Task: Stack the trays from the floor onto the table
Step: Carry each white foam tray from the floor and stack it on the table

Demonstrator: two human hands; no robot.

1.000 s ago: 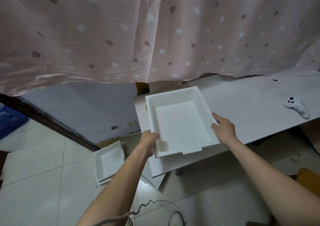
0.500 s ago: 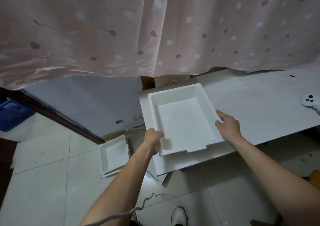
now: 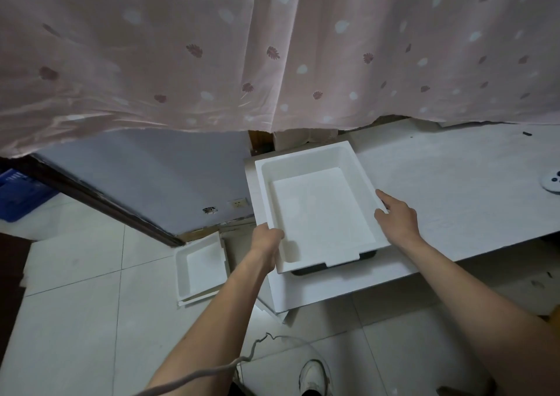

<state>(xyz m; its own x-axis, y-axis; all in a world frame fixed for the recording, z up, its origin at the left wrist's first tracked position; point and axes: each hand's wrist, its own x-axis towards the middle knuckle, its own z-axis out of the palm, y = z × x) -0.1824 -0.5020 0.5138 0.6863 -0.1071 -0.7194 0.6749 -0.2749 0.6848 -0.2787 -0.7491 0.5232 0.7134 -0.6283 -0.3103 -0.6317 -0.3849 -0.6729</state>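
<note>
Here, in the head view, a white tray (image 3: 318,210) sits at the left end of the white table (image 3: 454,189), its open side up. Its long axis runs from the near edge of the table away toward the curtain (image 3: 212,47), leaning slightly left at the far end. The near short wall, with a shallow notch cut in it, sticks out a little past the table's edge, and something dark shows just beneath it.

The left hand (image 3: 266,242) grips the tray's near left corner, fingers curled round the rim. The right hand (image 3: 397,217) rests against the right long wall with its fingers straight and loosely extended, fingertips on the rim.

Down on the tiled floor (image 3: 75,320), left of the table, lies a second tray (image 3: 201,267), also open side up, seemingly on top of another flat white piece. A white shoe (image 3: 313,374) shows at the bottom, and a grey cable (image 3: 212,371) trails beside it. A white controller (image 3: 553,180) lies at the table's right edge.
</note>
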